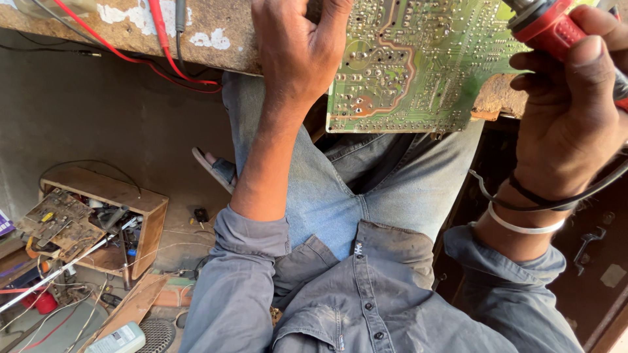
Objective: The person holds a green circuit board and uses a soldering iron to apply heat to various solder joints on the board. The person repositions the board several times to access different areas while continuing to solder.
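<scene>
A green circuit board [418, 65] lies solder side up on the worn edge of a workbench [131, 26]. My left hand [297, 55] presses down on the board's left edge and holds it in place. My right hand [572, 124] grips a tool with a red handle [549, 29], a soldering iron by its look, above the board's right corner. The tool's tip is out of view at the top. Its black cord [556, 204] loops around my right wrist beside a white bangle. My lap in jeans and a grey shirt sits below the board.
Red and black wires [163, 52] trail over the bench at the upper left. On the floor at the left stand a wooden box [147, 216] with old boards and tools, loose wires, a white bottle [118, 340] and a sandalled foot [216, 167].
</scene>
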